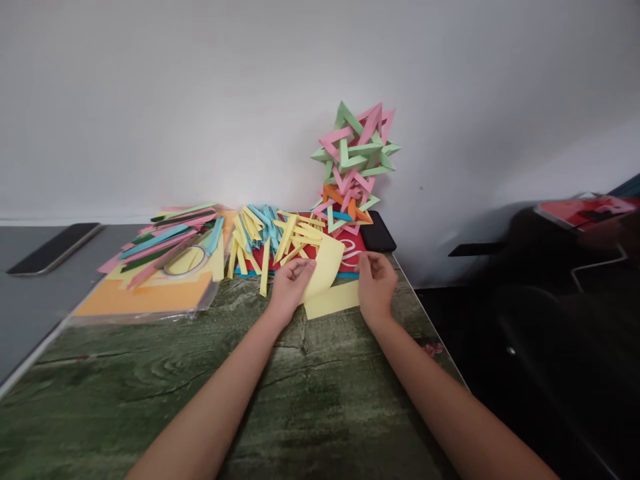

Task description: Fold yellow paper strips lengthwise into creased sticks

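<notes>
My left hand (293, 287) is closed on a pale yellow paper piece (327, 263) that stands up and curves between my hands. My right hand (376, 283) is closed at the right end of a flat yellow paper strip (333, 300), which lies low between the hands. Just behind them is a heap of folded yellow strips (297, 237), with folded blue strips (273, 227) beside it, on a red item (350, 247) with white markings. Whether the two yellow pieces are joined cannot be made out.
Interlocked paper stars (363, 147) rise at the back beside a black phone (379, 232). Coloured strips (165, 240) and orange paper in a clear sleeve (145, 297) lie left on the green wood-patterned table (300, 413). Another dark phone (55, 248) rests on a grey surface.
</notes>
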